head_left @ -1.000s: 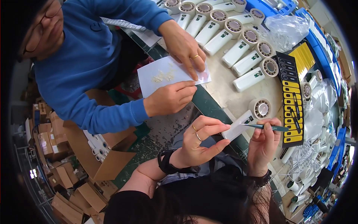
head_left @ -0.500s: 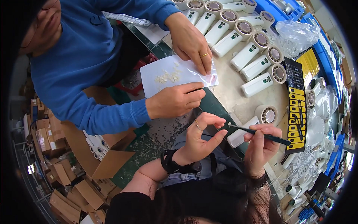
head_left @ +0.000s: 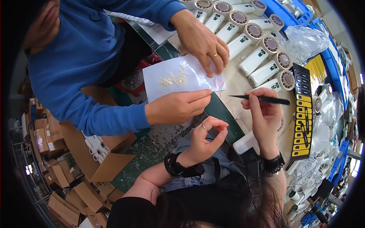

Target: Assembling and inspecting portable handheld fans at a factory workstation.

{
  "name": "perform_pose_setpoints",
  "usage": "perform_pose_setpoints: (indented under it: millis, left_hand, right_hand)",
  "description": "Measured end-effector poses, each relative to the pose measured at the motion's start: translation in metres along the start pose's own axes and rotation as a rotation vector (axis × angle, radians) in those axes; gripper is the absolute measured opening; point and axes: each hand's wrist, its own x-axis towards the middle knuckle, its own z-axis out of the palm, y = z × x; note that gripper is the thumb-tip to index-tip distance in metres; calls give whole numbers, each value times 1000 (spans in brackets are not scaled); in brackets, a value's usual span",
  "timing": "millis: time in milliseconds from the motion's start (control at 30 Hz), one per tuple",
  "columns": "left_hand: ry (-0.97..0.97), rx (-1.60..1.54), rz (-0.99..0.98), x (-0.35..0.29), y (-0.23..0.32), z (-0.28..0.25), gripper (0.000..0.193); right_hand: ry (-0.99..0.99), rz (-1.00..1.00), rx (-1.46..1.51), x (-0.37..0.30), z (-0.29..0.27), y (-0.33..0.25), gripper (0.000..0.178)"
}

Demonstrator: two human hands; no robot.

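Observation:
My left hand (head_left: 207, 140) is over my lap, thumb and forefinger tips pressed together; what they pinch, if anything, is hidden. In my right hand (head_left: 267, 117) is a pair of black pointed tweezers (head_left: 275, 100), tips toward the left and nothing visible between them. Below that hand lies a white handheld fan (head_left: 245, 143), its round head mostly covered by the hand. Beyond my left hand, a co-worker's hands (head_left: 178, 107) rest at a white sheet (head_left: 154, 76) bearing a scatter of small pale pieces (head_left: 174, 79).
Several white handheld fans (head_left: 254, 60) with green circuit pieces stand in rows on the table. A black and yellow sticker sheet (head_left: 302, 110) lies right of my right hand. Clear plastic bags (head_left: 306, 38) and blue trays (head_left: 275, 9) are behind. An open cardboard box (head_left: 110, 165) sits left.
My right hand has moved up and away from my left hand with the tweezers. The small pale piece at their tips no longer shows there. My left thumb and forefinger have closed together.

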Motion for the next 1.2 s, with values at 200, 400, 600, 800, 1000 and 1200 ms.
perform_pose_setpoints:
  millis: [200,400,600,800,1000,1200]
  left_hand:
    - [24,2,-16,0,-6,0,15]
    - [73,182,119,10,-4,-8,19]
    - [184,546,369,30,-12,-27,22]
    - [216,690,353,39,-19,-35,24]
    - [208,868,336,44,-17,-40,29]
    - [125,1012,353,54,-14,-46,30]
  right_hand:
    - [-113,100,54,22,11,21,12]
    - [-180,109,-36,32,24,33,12]
    - [-221,111,-127,34,29,34,12]
    - [-197,113,-158,36,33,30,12]
    - [-186,144,-178,41,33,29,11]
    - [-185,142,-154,41,32,32,12]
